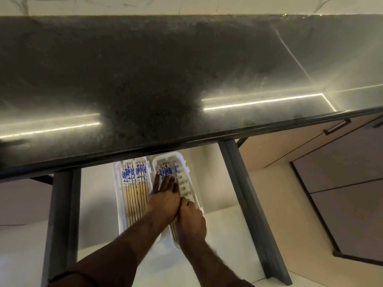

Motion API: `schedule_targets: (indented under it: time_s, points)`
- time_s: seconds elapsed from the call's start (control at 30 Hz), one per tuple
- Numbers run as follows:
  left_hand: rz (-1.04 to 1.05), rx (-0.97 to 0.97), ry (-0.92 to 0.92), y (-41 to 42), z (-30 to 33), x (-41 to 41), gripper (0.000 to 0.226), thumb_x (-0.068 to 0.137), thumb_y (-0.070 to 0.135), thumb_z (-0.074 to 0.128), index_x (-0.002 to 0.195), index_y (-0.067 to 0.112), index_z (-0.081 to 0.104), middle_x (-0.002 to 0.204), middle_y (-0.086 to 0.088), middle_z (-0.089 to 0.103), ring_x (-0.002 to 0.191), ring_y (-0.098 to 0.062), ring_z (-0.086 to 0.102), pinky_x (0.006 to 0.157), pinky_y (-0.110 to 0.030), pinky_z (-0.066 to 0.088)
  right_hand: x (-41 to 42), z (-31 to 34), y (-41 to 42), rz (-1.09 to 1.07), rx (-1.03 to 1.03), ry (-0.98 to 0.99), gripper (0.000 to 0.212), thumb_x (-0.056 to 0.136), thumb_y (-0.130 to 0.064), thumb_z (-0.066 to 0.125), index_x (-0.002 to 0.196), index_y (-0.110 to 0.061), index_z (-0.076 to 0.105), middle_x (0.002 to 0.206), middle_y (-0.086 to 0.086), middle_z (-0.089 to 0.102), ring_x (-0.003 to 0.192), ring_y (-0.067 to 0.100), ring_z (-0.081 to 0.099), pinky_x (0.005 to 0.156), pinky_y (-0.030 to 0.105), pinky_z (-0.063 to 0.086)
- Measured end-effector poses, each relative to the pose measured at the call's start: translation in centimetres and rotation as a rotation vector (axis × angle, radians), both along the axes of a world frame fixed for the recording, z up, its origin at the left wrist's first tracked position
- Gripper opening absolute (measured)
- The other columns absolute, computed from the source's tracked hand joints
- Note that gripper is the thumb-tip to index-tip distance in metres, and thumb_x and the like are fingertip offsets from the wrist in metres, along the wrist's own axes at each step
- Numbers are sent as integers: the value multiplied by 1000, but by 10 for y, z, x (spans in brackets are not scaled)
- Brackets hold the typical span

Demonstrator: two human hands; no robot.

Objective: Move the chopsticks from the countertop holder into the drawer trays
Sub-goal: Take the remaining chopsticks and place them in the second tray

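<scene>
Both hands work inside the open drawer [99, 204], below the dark tabletop [165, 79]. The left hand [165, 200] lies flat, fingers spread, pressing chopsticks [165, 169] into the right tray [192, 193]. The right hand [191, 220], just beside it and loosely curled, steadies their near ends. To the left of both hands, the left tray [118, 195] already holds a neat row. To do this well, nudge the sticks parallel, patterned ends aligned, settled before letting go. No holder is in view.

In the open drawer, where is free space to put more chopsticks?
Free: the right tray's right side, and the drawer floor left of the left tray. Crowded: the left tray, full of chopsticks; both hands cover the right tray's left side.
</scene>
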State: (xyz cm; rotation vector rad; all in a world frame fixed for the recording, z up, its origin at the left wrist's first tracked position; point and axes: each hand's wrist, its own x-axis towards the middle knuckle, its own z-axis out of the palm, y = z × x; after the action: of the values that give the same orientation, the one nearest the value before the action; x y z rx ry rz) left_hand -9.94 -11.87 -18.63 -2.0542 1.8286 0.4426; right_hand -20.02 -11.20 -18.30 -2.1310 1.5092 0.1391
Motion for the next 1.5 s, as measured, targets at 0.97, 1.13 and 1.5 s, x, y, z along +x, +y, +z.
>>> schedule_targets:
  time_s: [0.97, 1.13, 1.5]
  points:
    - [234, -541, 487, 65, 168, -11, 55, 98, 30, 49, 148, 18, 29, 157, -3, 30, 145, -23, 27, 117, -40, 18, -31, 186, 34, -154, -276, -334, 40, 92, -33, 62, 129, -19, 57, 122, 2, 66, 105, 16, 62, 94, 27, 47]
    - [454, -818, 617, 127, 243, -18, 45, 98, 24, 51, 141, 20, 44, 147, -1, 46, 133, -23, 47, 108, -42, 37, -32, 259, 81, -72, -350, -501, 35, 90, -16, 65, 125, -16, 62, 121, 5, 68, 107, 21, 64, 93, 37, 55]
    - [556, -1183, 537, 262, 340, 59, 45, 91, 18, 63, 134, 12, 54, 136, -10, 57, 126, -20, 54, 103, -27, 38, 42, 355, 166, 146, -487, -699, 12, 90, -21, 62, 102, -22, 65, 85, -11, 64, 76, 4, 59, 68, 13, 45]
